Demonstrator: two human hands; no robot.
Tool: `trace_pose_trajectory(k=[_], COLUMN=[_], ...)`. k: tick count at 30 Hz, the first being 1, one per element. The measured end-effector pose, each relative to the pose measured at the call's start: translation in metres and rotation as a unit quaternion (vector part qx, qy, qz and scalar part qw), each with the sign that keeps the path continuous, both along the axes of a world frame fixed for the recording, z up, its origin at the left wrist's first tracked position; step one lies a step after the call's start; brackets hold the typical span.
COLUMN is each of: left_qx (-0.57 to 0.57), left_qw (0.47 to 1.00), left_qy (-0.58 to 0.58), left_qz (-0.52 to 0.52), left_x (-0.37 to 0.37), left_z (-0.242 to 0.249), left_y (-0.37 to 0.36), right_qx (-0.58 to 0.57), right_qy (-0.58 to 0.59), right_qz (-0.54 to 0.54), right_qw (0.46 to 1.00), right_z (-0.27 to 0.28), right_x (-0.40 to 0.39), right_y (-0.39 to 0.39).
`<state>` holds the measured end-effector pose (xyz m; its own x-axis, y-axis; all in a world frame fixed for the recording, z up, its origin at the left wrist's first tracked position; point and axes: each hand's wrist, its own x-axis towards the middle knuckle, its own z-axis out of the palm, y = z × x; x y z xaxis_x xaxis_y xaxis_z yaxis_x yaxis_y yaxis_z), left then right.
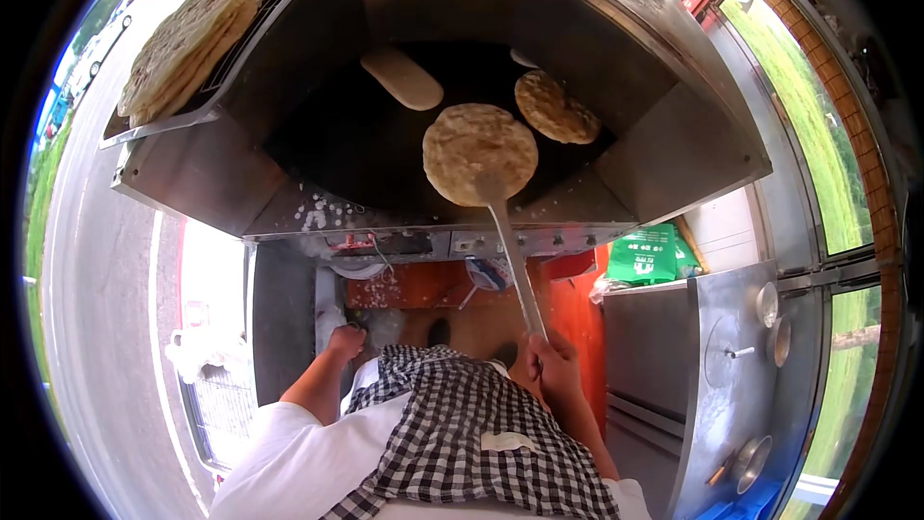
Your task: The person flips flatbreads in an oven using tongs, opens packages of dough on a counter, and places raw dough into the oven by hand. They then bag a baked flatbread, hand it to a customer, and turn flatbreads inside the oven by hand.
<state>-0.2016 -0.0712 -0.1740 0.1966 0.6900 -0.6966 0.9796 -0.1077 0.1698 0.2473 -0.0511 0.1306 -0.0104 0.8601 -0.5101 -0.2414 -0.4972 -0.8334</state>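
Note:
My right hand point(552, 364) is wrapped round the handle of a long metal spatula point(517, 260). The spatula's far end meets the near edge of a round browned flatbread point(479, 146) on the dark griddle point(318, 140); part of the blade shows over the bread. Behind it to the right lies another browned flatbread point(555, 108). A pale oval piece of dough point(402, 78) rests at the back left. My left hand point(346, 339) hangs low beside the apron, fingers curled in; whatever they may hold is hidden.
Metal walls point(433, 0) enclose the griddle's back and sides. Stacked flatbreads point(188, 48) sit on a rack at upper left. To the right are a green bag point(643, 255) and a steel counter point(736, 366) with metal bowls. White crumbs dot the griddle's front left edge.

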Motion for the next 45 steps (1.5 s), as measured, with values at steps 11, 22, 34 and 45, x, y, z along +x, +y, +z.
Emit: trace_pose_trajectory(k=[11,22,34,45], left_qx=[0.005,0.009,-0.171,-0.036], left_qw=[0.991,0.882,0.757,0.841], left_qy=[-0.073,-0.296,-0.317,-0.249], left_qz=[0.108,0.366,0.545,0.478], left_x=[-0.002,-0.009,0.014,0.133], left_z=[-0.015,-0.043,-0.109,0.01], left_y=[-0.001,-0.008,0.02,0.03], right_qx=[-0.003,-0.016,0.049,0.069], right_qy=[0.008,-0.058,-0.05,-0.034], right_qz=[-0.008,-0.092,-0.08,-0.082], right_qw=[1.0,0.994,0.994,0.994], right_z=[-0.011,0.012,0.039,0.05], right_x=[-0.001,0.028,0.062,0.131], right_y=[-0.003,-0.02,-0.031,-0.05])
